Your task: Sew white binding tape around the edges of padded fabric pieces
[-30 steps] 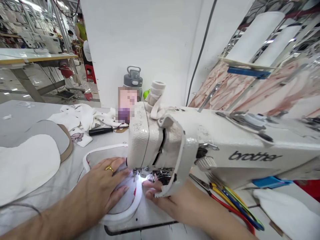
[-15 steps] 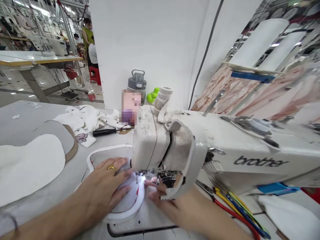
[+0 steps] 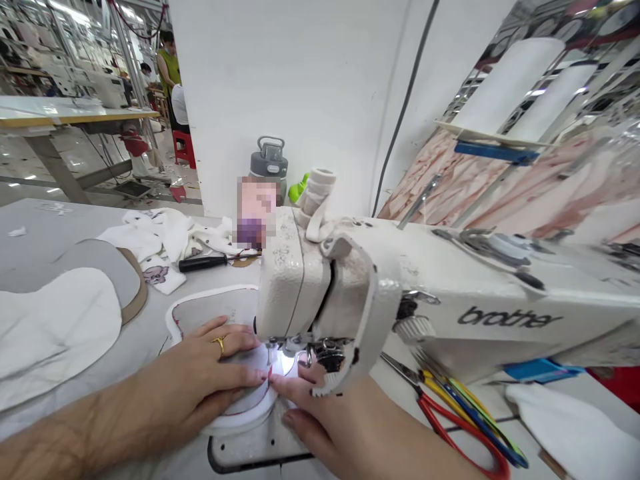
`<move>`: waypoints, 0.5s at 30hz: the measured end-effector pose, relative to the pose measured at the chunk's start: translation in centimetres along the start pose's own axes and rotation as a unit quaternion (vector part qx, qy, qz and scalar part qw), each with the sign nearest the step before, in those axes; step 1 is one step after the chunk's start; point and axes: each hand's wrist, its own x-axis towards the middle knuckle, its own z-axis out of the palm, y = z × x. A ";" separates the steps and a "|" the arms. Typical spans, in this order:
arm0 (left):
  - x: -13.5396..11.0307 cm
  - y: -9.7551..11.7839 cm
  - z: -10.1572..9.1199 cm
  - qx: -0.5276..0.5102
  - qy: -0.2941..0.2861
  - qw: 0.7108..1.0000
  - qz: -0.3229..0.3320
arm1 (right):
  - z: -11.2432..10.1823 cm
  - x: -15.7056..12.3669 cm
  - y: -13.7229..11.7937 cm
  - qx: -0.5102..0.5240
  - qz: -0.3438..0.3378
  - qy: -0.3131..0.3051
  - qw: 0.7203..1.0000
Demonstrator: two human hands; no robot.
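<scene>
A grey fabric piece with a white bound edge [image 3: 249, 421] lies on the bed of the white sewing machine [image 3: 287, 283], under the lit needle area [image 3: 286, 361]. My left hand [image 3: 213, 370], wearing a gold ring, rests flat on this piece with its fingers stretched out, left of the needle. From the right, my right hand [image 3: 333, 410] reaches in with its index finger extended onto the white edge, close to the left fingertips. Its thumb is apart from that finger. The machine's front lever partly hides the other right fingers.
Red-handled scissors [image 3: 457, 427] and other coloured tools lie right of my right hand. White cut fabric [image 3: 55, 327], a black-handled screwdriver [image 3: 203, 263] and printed white cloth [image 3: 155, 237] are on the left. Behind the machine stands a grey-lidded bottle [image 3: 269, 160].
My right index finger has moved left onto the white edge, close to my left fingers. My left index finger has stretched toward it. The view has shifted slightly.
</scene>
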 end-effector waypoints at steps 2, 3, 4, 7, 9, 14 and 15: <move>0.2 -0.2 0.0 -0.038 -0.031 0.999 0.001 | 0.1 0.1 0.0 -0.013 0.012 -0.003 1.000; 0.2 -0.3 0.1 -0.048 -0.038 0.998 -0.002 | 0.2 0.2 0.0 -0.018 0.016 -0.001 1.000; 0.2 -0.3 0.1 -0.050 -0.038 0.998 -0.007 | 0.2 0.2 0.0 -0.022 0.018 0.002 1.000; 0.2 -0.3 0.2 -0.043 -0.021 0.999 -0.016 | 0.0 0.4 -0.2 -0.033 0.008 -0.004 0.999; 0.0 -0.3 0.4 -0.033 -0.010 0.999 -0.021 | 0.0 0.4 -0.5 -0.048 -0.007 -0.020 0.999; -0.4 -0.2 1.1 -0.006 -0.013 0.999 -0.049 | 0.2 0.6 -1.1 -0.099 0.000 -0.040 0.994; -0.4 -0.1 1.2 -0.005 -0.017 0.998 -0.057 | 0.3 0.7 -1.1 -0.104 0.001 -0.042 0.994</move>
